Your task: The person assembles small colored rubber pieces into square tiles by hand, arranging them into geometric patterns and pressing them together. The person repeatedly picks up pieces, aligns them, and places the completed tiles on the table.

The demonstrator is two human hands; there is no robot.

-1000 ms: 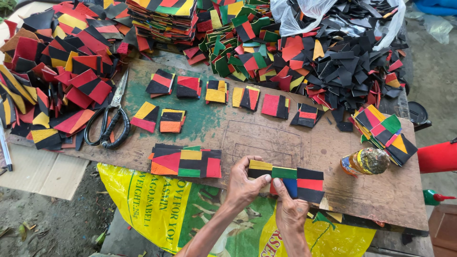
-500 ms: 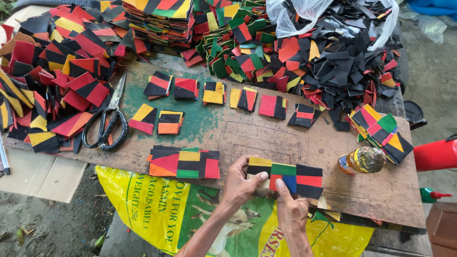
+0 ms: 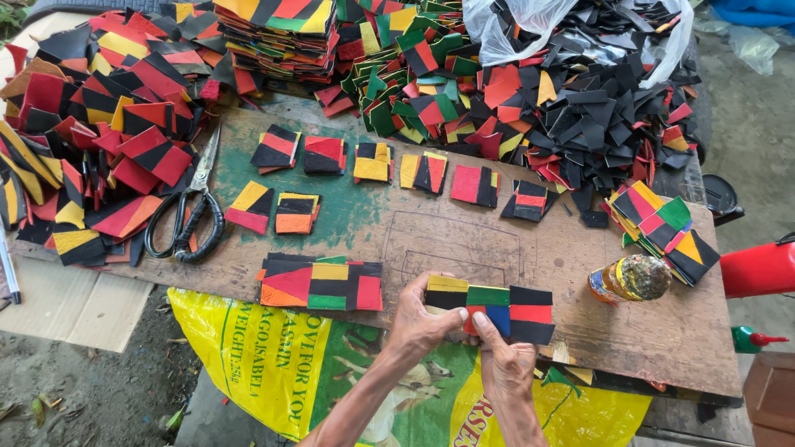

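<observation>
While both hands press on a strip of joined colored patches at the near edge of the wooden surface, the left hand grips its yellow-black end and the right hand pinches its red-blue middle from below. Another finished strip lies just left of the left hand, scissors farther left, a bottle to the right.

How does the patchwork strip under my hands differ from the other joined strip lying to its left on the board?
The strip under the hands is pressed by the left hand and right hand; the left strip lies untouched. The held strip includes a blue patch; the left strip shows none, but has orange at its left end. The held strip sits near the wooden board's front edge, the left strip over its green-stained part. Both are flat rows of joined black, red, yellow and green patches.
</observation>
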